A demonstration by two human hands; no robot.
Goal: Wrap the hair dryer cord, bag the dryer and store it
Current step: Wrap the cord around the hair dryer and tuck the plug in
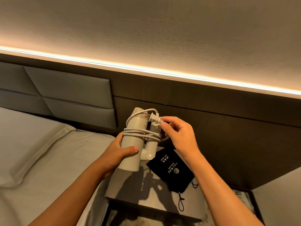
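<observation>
left hand (119, 156): closed around the lower barrel of the hair dryer (132, 141), thumb across the front, fingers behind. Dryer held up in the air, barrel roughly upright, tilted slightly.
right hand (178, 135): fingertips pinched on the cord end at the plug (154, 119), just beside the top of the folded handle. Other fingers loosely curled.
cord (141, 133): several turns wound around barrel and folded handle together, mid-body, between the two hands. One loop arcs up over the top of the barrel to the plug. A short length hangs loose under the right hand.
handle: folded up alongside the barrel, on the right-hand side; hinge just beside the left thumb.
bag (171, 168): black drawstring pouch with gold print, lying flat on the desk (130, 190), below the right hand and wrist. Not touched by either hand. Drawstrings trail off its near edge toward the desk's front.
desk: grey top, below both hands, hand and dryer shadows fall on it.
bed (40, 152): to the left of the left forearm, light sheets.
headboard (65, 92): padded panels, beyond and left of the hands.
light strip (146, 70): lit, running along the wall above the hands.
</observation>
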